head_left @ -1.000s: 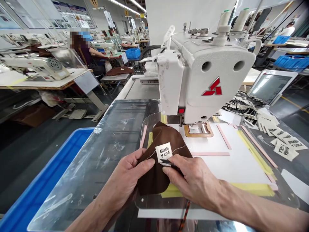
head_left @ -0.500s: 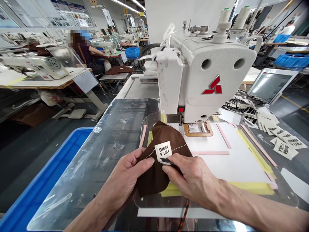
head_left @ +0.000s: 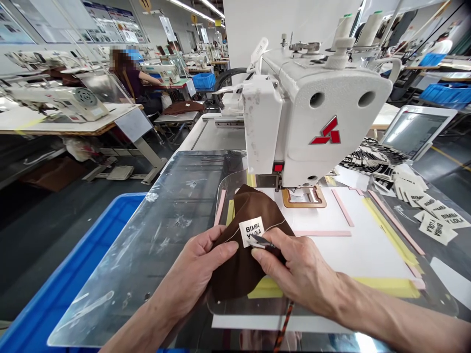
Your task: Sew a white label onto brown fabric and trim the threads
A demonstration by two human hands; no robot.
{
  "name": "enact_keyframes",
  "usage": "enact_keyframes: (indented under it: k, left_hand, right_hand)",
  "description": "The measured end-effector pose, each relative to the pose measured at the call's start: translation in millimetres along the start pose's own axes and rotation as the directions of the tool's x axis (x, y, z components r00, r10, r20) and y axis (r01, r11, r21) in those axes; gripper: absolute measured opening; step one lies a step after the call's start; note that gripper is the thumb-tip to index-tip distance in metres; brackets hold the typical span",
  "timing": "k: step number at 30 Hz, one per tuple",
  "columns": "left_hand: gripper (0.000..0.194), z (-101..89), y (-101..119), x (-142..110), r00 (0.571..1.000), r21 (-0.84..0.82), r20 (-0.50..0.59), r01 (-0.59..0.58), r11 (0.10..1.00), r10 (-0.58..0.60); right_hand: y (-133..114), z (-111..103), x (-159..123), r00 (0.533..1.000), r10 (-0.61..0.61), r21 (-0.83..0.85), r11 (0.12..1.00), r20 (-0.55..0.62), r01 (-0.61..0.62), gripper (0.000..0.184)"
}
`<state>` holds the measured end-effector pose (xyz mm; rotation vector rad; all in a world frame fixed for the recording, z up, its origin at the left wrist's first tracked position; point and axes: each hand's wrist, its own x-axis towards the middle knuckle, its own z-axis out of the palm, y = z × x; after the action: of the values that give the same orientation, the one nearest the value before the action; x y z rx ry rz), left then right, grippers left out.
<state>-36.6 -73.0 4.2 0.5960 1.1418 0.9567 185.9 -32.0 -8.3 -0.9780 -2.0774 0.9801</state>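
Observation:
A brown fabric piece (head_left: 237, 274) with a pale stitched line lies tilted up in front of the sewing machine. On it sits a white label (head_left: 251, 229) with black lettering. My left hand (head_left: 206, 255) pinches the fabric's left side, thumb on top and fingers underneath. My right hand (head_left: 294, 260) is closed around small dark-handled thread snips (head_left: 260, 240), their blades over the label's lower right part. An orange-and-black cord (head_left: 284, 326) hangs below my right hand. The lower fingers of both hands are partly hidden.
The white sewing machine (head_left: 324, 108) stands ahead, with a brown clamp frame (head_left: 304, 197) beneath its head. Loose labels (head_left: 437, 228) lie to the right near a tilted screen (head_left: 417, 132). A blue bin (head_left: 121, 215) is at lower left. Another person (head_left: 136, 81) sits further back.
The snips' tips have shifted from the label's lower edge up over its lettering. My left hand keeps its hold on the fabric. The whole view has shifted slightly.

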Motion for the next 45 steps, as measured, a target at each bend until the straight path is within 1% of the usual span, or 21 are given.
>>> enact_keyframes:
  k: [3,5,9,14,19,26,29,31,34,37,39,41,43,45]
  left_hand:
    - [0.049,-0.7,1,-2,1.0,-0.003,-0.001,-0.001,1.0,0.001]
    - [0.047,-0.7,2,-2,1.0,-0.009,0.003,-0.001,1.0,0.001]
    - [0.042,0.8,3,-2,1.0,-0.014,0.005,0.0,1.0,0.0]
    - [0.043,3.2,3,-3,1.0,0.005,0.004,0.003,1.0,-0.003]
    - [0.041,2.3,2,-3,1.0,0.004,0.011,0.003,1.0,-0.004]
    - [0.045,1.2,0,-1,1.0,0.005,0.022,0.004,1.0,-0.004]
    - [0.043,1.2,-1,-1,1.0,0.0,0.027,0.011,1.0,-0.011]
    - [0.042,1.3,-1,-1,0.999,0.014,0.029,0.013,1.0,-0.014]
    - [0.041,1.3,0,-1,0.999,0.027,0.034,0.016,0.999,-0.017]
    - [0.041,1.3,2,0,0.999,-0.002,0.038,0.016,1.0,-0.016]
    - [0.039,1.4,2,-1,0.999,-0.017,0.037,0.011,1.0,-0.01]
    - [0.038,1.6,2,-2,0.999,-0.027,0.039,0.007,1.0,-0.006]
    - [0.036,1.7,3,-3,0.999,-0.035,0.043,0.001,0.999,0.0]
    - [0.035,1.3,2,-4,0.999,-0.039,0.043,-0.002,0.999,0.004]
  right_hand:
    - [-2,-2,1,0.998,0.019,-0.011,1.0,0.052,-0.019,0.014]
    - [-2,-2,1,0.998,0.004,-0.03,1.0,0.069,-0.002,0.014]
    - [-2,-2,2,0.998,-0.03,-0.052,0.998,0.056,0.033,0.015]
    - [-2,-2,2,0.998,-0.039,-0.071,0.997,0.057,0.043,0.013]
    - [-2,-2,3,0.992,-0.108,-0.086,0.99,0.062,0.113,0.016]
    - [2,-1,2,0.992,-0.1,-0.049,0.993,0.08,0.104,0.014]
    - [3,0,1,0.994,-0.097,-0.051,0.994,0.05,0.1,0.018]
    - [2,1,1,0.993,-0.103,-0.067,0.992,0.053,0.106,0.021]
    - [0,1,0,0.984,-0.144,-0.126,0.98,0.103,0.157,0.025]
    - [0,-2,1,0.969,-0.209,-0.186,0.955,0.133,0.231,0.03]
    - [1,-5,2,0.947,-0.266,-0.179,0.938,0.177,0.297,0.032]
    - [2,-7,3,0.929,-0.301,-0.137,0.933,0.214,0.333,0.029]
    - [4,-9,3,0.938,-0.287,-0.099,0.946,0.192,0.31,0.024]
    - [5,-10,4,0.965,-0.232,-0.067,0.968,0.119,0.241,0.018]
